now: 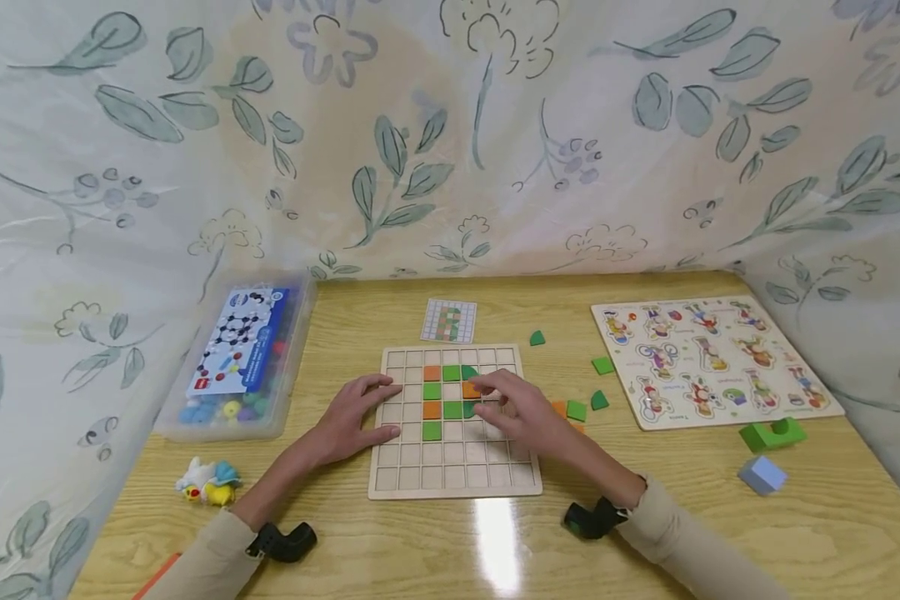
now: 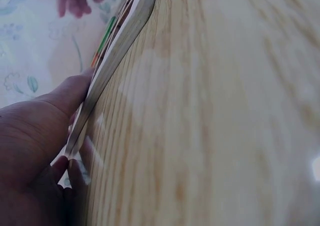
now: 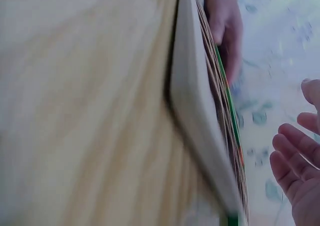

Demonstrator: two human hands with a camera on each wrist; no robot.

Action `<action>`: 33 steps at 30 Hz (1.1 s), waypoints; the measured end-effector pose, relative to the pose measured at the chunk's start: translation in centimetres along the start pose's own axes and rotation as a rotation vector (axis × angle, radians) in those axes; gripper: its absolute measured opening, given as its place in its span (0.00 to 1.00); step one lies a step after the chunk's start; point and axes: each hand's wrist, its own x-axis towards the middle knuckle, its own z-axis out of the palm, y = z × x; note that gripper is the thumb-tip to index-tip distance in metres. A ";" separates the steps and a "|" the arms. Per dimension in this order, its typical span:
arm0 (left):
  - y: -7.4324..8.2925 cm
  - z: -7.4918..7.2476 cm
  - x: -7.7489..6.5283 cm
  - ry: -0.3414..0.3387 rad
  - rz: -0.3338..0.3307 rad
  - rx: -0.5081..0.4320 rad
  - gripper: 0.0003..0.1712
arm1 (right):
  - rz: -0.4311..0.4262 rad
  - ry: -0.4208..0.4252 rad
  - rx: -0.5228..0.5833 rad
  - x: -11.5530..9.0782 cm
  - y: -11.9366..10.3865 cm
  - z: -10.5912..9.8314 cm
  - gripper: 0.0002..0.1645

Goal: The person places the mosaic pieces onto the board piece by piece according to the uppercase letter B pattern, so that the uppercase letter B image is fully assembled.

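Note:
A wooden grid board (image 1: 412,479) lies on the table with several orange and green tiles in its upper middle cells. My left hand (image 1: 348,421) rests at the board's left edge, its thumb on the rim in the left wrist view. Over the right part of the board hovers my right hand (image 1: 528,412), fingers apart and nothing visible between them. Its fingertips are close to an orange tile (image 1: 470,390) and a green rounded tile (image 1: 468,409), partly covering both. Just behind the board is a printed pattern card (image 1: 450,321).
Loose tiles, including a green square (image 1: 603,366), lie right of the board. Farther right are a picture puzzle board (image 1: 648,412), a green block (image 1: 757,437) and a blue block (image 1: 762,475). At left stand a clear plastic case (image 1: 172,425) and a small toy figure (image 1: 213,492).

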 end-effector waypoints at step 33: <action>-0.1 -0.1 0.0 0.004 0.020 0.002 0.34 | 0.005 0.049 -0.446 -7.9 7.1 -7.9 0.20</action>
